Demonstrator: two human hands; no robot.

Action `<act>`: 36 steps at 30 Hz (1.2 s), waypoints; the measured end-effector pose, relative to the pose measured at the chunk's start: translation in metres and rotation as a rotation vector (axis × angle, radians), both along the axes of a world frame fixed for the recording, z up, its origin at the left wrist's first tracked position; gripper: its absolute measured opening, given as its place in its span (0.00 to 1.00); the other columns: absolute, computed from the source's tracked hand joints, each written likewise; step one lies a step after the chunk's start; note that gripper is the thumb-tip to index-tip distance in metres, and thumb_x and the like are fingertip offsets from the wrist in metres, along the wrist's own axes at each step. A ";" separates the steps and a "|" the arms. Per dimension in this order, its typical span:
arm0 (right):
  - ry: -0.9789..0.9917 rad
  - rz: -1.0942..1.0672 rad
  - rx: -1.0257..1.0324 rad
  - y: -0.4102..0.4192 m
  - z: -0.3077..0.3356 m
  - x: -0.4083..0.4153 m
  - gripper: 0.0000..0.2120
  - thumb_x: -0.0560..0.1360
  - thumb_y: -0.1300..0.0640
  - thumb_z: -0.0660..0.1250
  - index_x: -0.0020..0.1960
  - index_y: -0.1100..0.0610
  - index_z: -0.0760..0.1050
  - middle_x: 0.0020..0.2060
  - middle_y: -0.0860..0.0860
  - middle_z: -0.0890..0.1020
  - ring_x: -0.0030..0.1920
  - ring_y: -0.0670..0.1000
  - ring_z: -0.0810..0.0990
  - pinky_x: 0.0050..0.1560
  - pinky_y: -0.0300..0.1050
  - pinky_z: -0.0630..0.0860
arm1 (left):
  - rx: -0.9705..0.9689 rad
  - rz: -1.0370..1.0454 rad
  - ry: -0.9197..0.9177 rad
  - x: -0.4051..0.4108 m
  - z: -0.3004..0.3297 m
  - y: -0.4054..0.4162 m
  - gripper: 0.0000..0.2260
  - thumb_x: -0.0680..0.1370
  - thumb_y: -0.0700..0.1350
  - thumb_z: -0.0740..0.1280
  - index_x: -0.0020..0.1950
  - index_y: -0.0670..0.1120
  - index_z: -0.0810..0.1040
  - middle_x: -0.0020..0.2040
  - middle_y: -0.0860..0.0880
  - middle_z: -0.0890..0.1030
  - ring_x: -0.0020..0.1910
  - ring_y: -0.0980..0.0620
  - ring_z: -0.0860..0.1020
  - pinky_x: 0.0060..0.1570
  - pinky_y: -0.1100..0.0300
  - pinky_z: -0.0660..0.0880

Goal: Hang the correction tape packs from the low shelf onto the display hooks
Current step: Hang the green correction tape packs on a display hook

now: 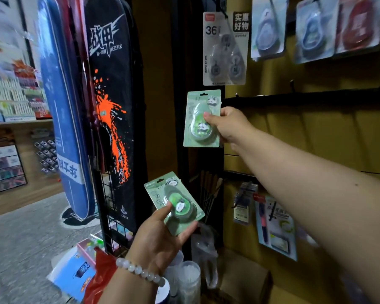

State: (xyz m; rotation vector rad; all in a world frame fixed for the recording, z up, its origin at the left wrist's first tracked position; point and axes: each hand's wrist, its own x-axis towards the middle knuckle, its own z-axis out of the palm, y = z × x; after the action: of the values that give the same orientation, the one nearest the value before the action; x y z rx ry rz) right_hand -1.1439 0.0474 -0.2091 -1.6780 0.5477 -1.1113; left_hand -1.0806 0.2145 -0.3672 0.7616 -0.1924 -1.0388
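Two green packs [201, 119], hooks indistinct.

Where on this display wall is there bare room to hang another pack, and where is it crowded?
Bare: the brown panel below the black rail, right of the right hand. Crowded: the top row of hanging packs.

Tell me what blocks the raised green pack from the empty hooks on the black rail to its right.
Nothing visible does. The right hand pinches the upper green pack just left of the black rail, whose small hooks look bare. The white value pack hangs above, out of the way.
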 end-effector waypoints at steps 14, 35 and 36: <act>0.126 -0.271 -0.003 -0.031 0.004 0.034 0.24 0.73 0.50 0.71 0.62 0.62 0.72 0.55 0.55 0.79 0.54 0.57 0.79 0.54 0.49 0.78 | -0.004 -0.013 0.010 0.002 -0.005 -0.003 0.16 0.80 0.42 0.63 0.66 0.39 0.73 0.56 0.37 0.82 0.52 0.40 0.81 0.35 0.47 0.82; 0.454 0.171 0.274 0.049 -0.148 -0.026 0.17 0.71 0.46 0.72 0.50 0.60 0.81 0.37 0.50 0.81 0.29 0.43 0.77 0.25 0.33 0.68 | 0.123 0.027 -0.121 -0.011 -0.007 -0.004 0.11 0.80 0.49 0.63 0.55 0.43 0.79 0.38 0.44 0.83 0.24 0.52 0.81 0.20 0.67 0.74; 0.420 0.170 0.278 0.051 -0.150 -0.027 0.14 0.72 0.50 0.72 0.50 0.61 0.80 0.35 0.50 0.81 0.25 0.41 0.76 0.21 0.30 0.67 | 0.125 0.023 -0.136 -0.011 -0.008 -0.004 0.12 0.80 0.49 0.63 0.56 0.43 0.78 0.39 0.44 0.83 0.24 0.53 0.81 0.20 0.67 0.73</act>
State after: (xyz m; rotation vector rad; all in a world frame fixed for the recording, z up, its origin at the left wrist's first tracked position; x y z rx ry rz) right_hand -1.1707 0.0980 -0.3586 -1.6783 0.7695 -0.5310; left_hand -1.0920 0.2101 -0.3752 0.9473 -0.2362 -0.9844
